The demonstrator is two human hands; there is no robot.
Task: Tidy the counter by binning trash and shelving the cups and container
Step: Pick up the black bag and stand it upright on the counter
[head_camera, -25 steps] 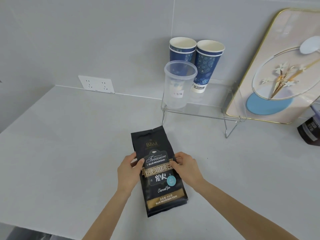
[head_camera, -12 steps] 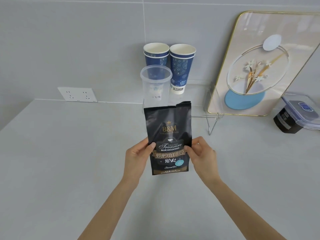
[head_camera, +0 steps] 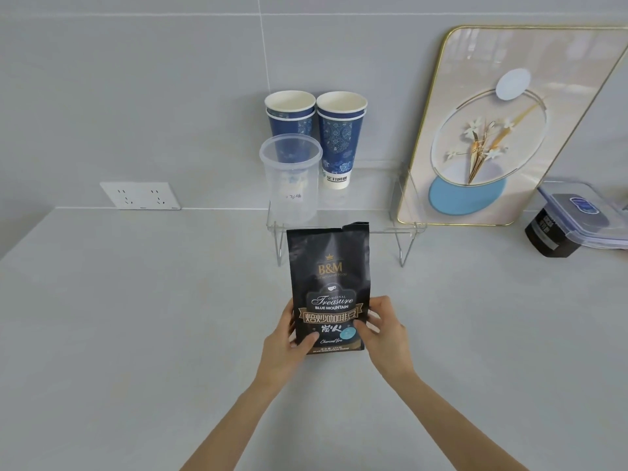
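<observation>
A black coffee bag (head_camera: 328,266) stands upright at the middle of the grey counter (head_camera: 136,317). My left hand (head_camera: 289,341) grips its lower left edge and my right hand (head_camera: 382,331) grips its lower right edge. Behind the bag is a clear acrylic shelf (head_camera: 370,212). On the shelf stand a clear plastic container (head_camera: 291,178) and two stacks of blue paper cups (head_camera: 339,137), the left stack partly hidden behind the container.
A gold-framed picture (head_camera: 509,130) leans on the wall at the right. At the far right lies a lidded plastic box (head_camera: 584,215) beside a dark jar (head_camera: 548,232). A white wall socket (head_camera: 141,195) sits at the left.
The bag was lifted from lying flat on the counter to standing upright, and it now sits lower and closer to the counter than half a second ago. Both hands stay on its sides.
</observation>
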